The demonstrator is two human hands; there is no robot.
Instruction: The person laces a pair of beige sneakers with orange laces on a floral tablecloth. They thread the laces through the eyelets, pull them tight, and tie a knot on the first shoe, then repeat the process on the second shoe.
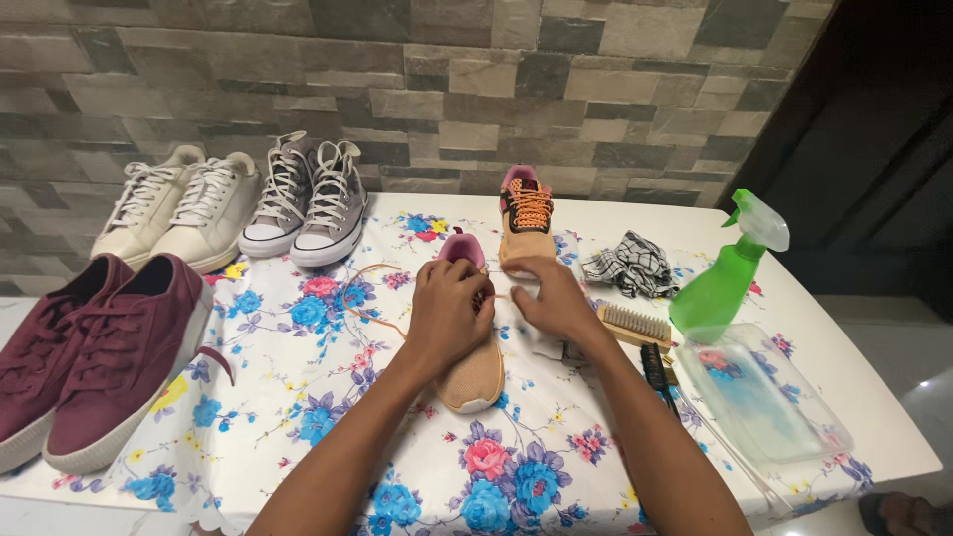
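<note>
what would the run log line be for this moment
left hand: on tan shoe | right hand: pulling orange lace | mate shoe behind | brush, spray bottle right

Shoes on table: 8 total, in 4 pairs.
- maroon sneakers (pixel 94 347): 2, left edge.
- white sneakers (pixel 179 206): 2, far left corner.
- grey high-tops (pixel 308 199): 2, far edge, beside white pair.
- tan shoes, pink lining: 2; one (pixel 528 223) at far edge with orange laces, one (pixel 475 372) at centre.
Spray bottle (pixel 730 273), green: 1.
Checked cloth (pixel 632 264): 1.
Wooden brush (pixel 635 325): 1.
Clear tray (pixel 764 402): 1, right edge.
Hands: 2.
</note>
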